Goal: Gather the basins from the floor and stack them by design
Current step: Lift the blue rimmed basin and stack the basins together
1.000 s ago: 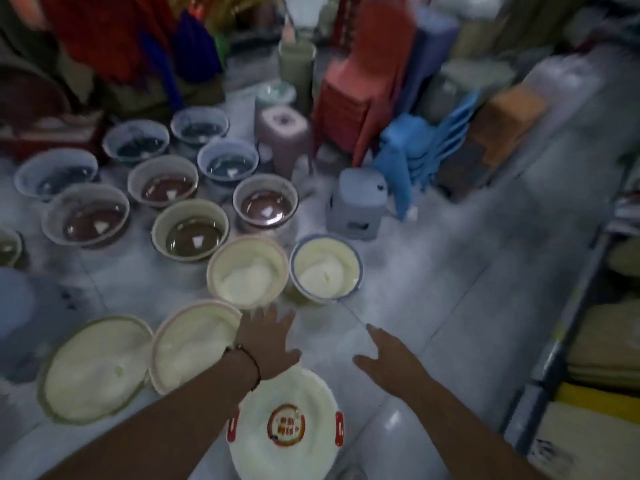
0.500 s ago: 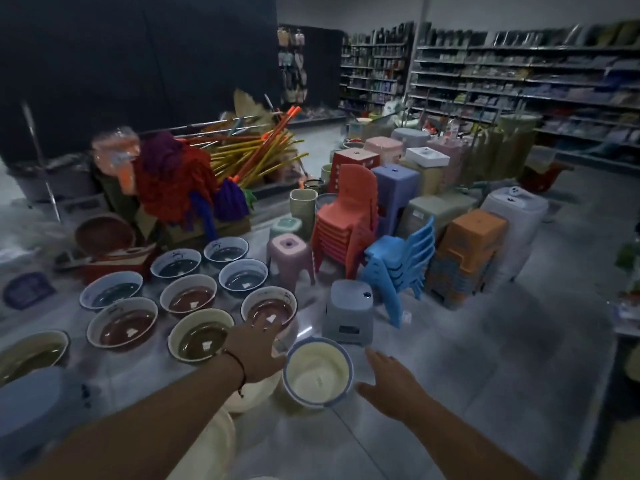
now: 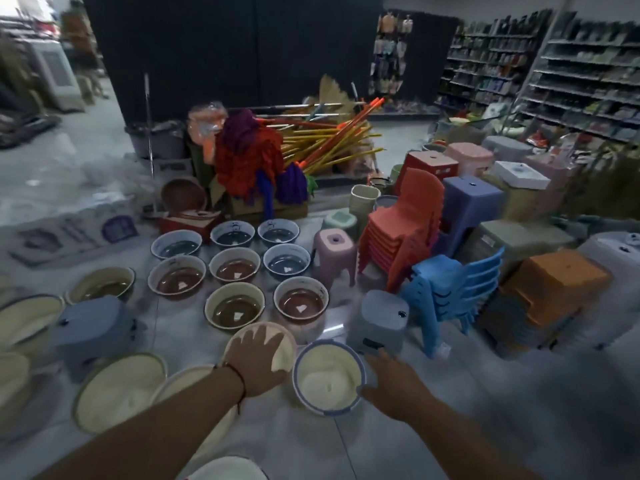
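Nearest the camera, the rim of a pale basin (image 3: 228, 470) shows at the bottom edge of the floor (image 3: 433, 445). Just beyond it, two forearms reach forward. The left hand (image 3: 254, 358) is spread flat, its fingers (image 3: 258, 336) straight and apart, over a cream basin with a tan rim (image 3: 285, 351); whether the palm presses on it or hovers just above cannot be told. The right hand (image 3: 394, 386) lies open with relaxed fingers at the right edge of a cream basin with a blue rim (image 3: 329, 377), its thumb at or touching that rim and gripping nothing. To the left of the arms sit two larger cream basins, one with a green rim (image 3: 117, 393) and one partly hidden under the left forearm (image 3: 183, 381). Further left stands an overturned blue-grey stool (image 3: 93, 327). Past the hands, smaller basins stand in rows on the floor: an olive-bottomed one (image 3: 234, 308), brown-bottomed ones (image 3: 300, 303) and, behind them, blue-bottomed ones (image 3: 286, 261). Right of these are a grey stool (image 3: 379, 320), a pink stool (image 3: 334, 251), a stack of blue chairs (image 3: 457, 282) and a stack of red chairs (image 3: 405, 230). At the back lie mops and brooms (image 3: 294, 147) with store shelves (image 3: 571, 74) beyond.
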The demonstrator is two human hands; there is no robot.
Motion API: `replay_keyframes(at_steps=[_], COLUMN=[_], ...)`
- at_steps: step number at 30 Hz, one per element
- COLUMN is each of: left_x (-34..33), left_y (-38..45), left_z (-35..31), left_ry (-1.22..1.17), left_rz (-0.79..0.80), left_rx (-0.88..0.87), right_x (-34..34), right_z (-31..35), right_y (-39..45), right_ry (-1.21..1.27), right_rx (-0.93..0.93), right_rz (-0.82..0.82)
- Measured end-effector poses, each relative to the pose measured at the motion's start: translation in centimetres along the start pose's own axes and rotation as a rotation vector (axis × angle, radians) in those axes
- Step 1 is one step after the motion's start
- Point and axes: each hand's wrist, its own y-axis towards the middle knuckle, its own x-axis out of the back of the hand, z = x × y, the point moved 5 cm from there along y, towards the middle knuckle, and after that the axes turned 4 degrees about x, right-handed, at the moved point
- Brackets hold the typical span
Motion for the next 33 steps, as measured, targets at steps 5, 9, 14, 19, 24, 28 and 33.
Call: replay_keyframes(at_steps=[5,9,14,19,24,28,33], left_x=[-1.3,-2.0,-0.2,2.0,0.9,-1.1,-4.1], left_y=[8.1,14.6,20.5,25.2,28.1,29.0,26.7], left_z=[-1.2,-1.6,-1.8,-2.2,-1.4,-1.0,-3.3], left_ry=[-0.019,-0.013,-0.03,-0.05,-0.132,-0.223,-0.411], left_rz=[0.01,0.077,0.148,0.112,0.117,0.167,0.22], left_rx=[0.022,0.058,0.095,0.136,0.309,0.553,0.841], right_x=[1.7,3.0,5.0,7.6,8.4,8.0,7.1], right_z=[-3.5,-7.1,-10.9,-13.2,-11.7,-9.7,-7.8], right_y=[7.5,13.3,18.3,26.1,36.0,43.5,49.9], right_ry=[-0.07,-0.083,-0.07,-0.208,-0.326,-0.432,-0.606], right_rx=[0.048,0.021,-0.021,0.053,0.254,0.494,0.711], right_rz=[0.056,0.089,0.118,0.174,0.273,0.369,0.459])
